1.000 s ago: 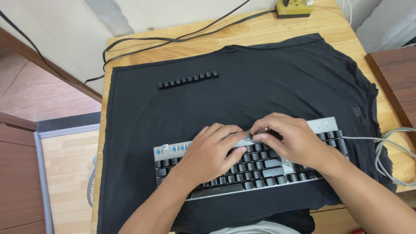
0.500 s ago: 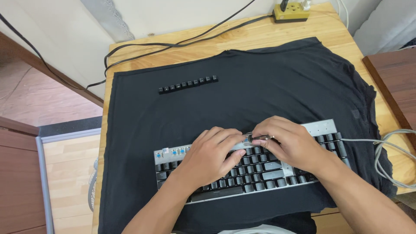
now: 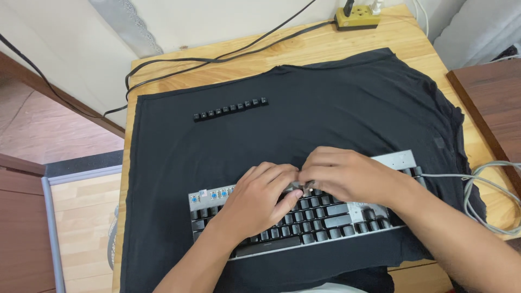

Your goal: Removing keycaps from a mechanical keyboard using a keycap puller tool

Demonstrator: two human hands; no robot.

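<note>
Wooden table (image 3: pixel 347 49) under a black cloth (image 3: pixel 336 114) carries a silver mechanical keyboard with black keycaps (image 3: pixel 325 217) near its front edge. Left hand (image 3: pixel 258 198) and right hand (image 3: pixel 342 176) meet over the top row, fingers pinched together, apparently on a keycap; whether it's gripped I cannot tell. A row of removed black keycaps (image 3: pixel 230 109) lies toward the back-left corner.

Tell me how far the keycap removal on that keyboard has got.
Done: a row of black keycaps lies lined up on the black cloth, and the keyboard shows bare switches at its top left. In hand: the left hand and right hand meet over the top row. Left: most keys still capped.
</note>
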